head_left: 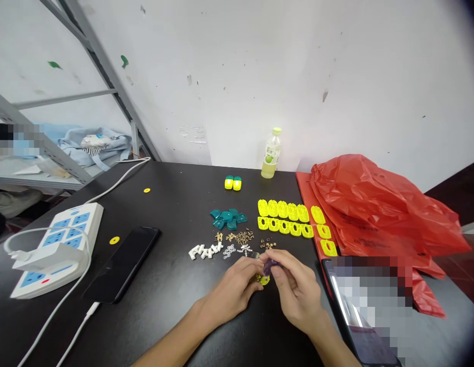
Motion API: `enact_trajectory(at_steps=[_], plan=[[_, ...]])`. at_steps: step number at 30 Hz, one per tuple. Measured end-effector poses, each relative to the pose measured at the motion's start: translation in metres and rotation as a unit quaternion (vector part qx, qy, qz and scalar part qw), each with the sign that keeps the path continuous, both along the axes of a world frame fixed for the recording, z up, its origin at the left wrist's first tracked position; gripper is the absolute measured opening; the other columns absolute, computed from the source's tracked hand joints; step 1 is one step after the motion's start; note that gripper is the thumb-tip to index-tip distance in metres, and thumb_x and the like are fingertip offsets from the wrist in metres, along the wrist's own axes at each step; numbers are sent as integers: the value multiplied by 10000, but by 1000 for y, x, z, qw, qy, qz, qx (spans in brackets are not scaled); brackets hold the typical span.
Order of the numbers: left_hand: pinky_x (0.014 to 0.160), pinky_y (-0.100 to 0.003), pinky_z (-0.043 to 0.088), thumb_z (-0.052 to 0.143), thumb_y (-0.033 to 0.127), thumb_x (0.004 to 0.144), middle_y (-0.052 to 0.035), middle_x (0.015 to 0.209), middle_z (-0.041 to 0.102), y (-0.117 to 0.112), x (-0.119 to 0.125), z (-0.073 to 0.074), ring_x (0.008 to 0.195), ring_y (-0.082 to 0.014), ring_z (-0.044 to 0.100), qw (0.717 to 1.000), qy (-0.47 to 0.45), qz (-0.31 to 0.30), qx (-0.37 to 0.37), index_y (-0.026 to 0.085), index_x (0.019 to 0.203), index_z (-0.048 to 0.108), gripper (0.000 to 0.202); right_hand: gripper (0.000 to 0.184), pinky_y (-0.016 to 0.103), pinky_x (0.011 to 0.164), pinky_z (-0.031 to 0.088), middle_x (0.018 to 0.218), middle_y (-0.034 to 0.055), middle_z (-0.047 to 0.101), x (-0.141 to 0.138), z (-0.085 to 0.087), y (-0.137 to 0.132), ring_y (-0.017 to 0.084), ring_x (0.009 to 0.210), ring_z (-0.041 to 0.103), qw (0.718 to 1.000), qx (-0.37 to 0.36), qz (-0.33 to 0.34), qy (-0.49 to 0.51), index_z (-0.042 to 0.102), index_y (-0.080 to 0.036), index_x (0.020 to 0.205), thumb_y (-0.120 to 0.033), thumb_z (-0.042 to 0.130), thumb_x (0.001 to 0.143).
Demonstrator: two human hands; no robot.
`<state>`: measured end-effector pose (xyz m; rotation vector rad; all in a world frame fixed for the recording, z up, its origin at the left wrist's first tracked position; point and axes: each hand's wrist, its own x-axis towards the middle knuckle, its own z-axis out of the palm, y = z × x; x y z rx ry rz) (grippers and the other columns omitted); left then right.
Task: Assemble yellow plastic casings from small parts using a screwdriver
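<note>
My left hand (235,288) is closed on a small yellow plastic shell (264,280), mostly covered by the fingers. Over that shell, my right hand (298,288) pinches a small dark purple piece (270,266) whose kind I cannot make out. Just beyond the hands lie small brass parts (244,237), brass bits (267,244), silver metal links (229,251) and white plastic pieces (206,250). Teal plastic covers (227,218) form a loose pile behind them. Yellow shells (283,209) and yellow frames (284,227) stand in two rows to the right.
Two yellow-and-teal assembled pieces (233,183) and a drink bottle (270,155) stand near the wall. Red plastic bags (382,204) and a propped phone (359,316) occupy the right side. A black phone (124,265) and a white power strip (63,244) with cables lie left.
</note>
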<state>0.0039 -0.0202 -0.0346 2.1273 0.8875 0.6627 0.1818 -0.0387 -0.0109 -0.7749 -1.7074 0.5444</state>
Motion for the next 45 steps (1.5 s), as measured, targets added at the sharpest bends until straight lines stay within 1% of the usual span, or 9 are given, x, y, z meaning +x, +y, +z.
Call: enact_trajectory(at_steps=[5,9,13,20,23,26,31,35,45], plan=[[963,-311,461,582,113,929,-34,1194,634,1,0,0,1092,-185,553,1000,14,2,0,211,1013,602,130,427,328,771,580,1038,82,645,2,-1,2,186,924,655,999,30,-18,13,648,-241,1225,-10,600,868],[978,-301,452,614,109,908,-25,1206,626,2,0,1,1110,-183,543,1000,21,2,3,211,1013,601,147,450,357,835,575,1087,98,667,4,0,2,197,987,662,999,-29,8,13,597,-229,1285,1,501,912],[939,-295,467,600,112,912,-34,1148,623,2,1,1,1063,-178,550,1000,31,5,2,195,970,602,101,409,330,795,565,1034,76,641,4,1,2,182,923,646,1000,14,-5,18,650,-240,1202,-9,597,869],[961,-314,456,588,122,926,-40,1191,617,1,1,0,1105,-185,535,1000,26,3,7,204,1021,626,132,357,370,850,555,1077,85,656,8,1,4,206,996,647,998,-24,30,43,660,-238,1174,-40,591,885],[922,-364,437,616,142,916,-32,1149,655,-1,2,1,1069,-208,531,998,50,23,36,206,1004,627,110,387,318,759,562,1033,74,659,9,2,3,177,914,657,998,-30,19,54,660,-246,1194,-23,581,888],[871,-411,398,631,170,912,-12,1085,694,-4,4,4,1009,-230,528,991,97,55,70,214,959,627,65,387,373,841,559,1081,93,678,9,4,2,206,992,658,997,-51,37,51,645,-237,1216,-30,548,904],[795,-357,416,568,121,925,-29,1028,690,-4,6,5,900,-208,522,990,110,40,77,194,888,593,86,405,320,733,547,984,62,643,10,4,3,174,871,640,999,-16,14,44,695,-254,1173,-17,636,850],[758,-326,425,565,102,908,-12,976,683,-4,7,5,845,-195,524,992,102,37,61,203,868,552,109,436,389,834,552,1062,98,676,11,4,4,217,986,650,999,-13,40,33,651,-228,1243,-8,568,876],[793,-325,440,573,129,910,-17,1055,670,-4,6,2,932,-206,537,993,97,36,54,211,942,557,89,370,381,814,573,1056,89,688,9,3,3,215,954,673,996,-28,43,69,688,-245,1177,-58,619,865]])
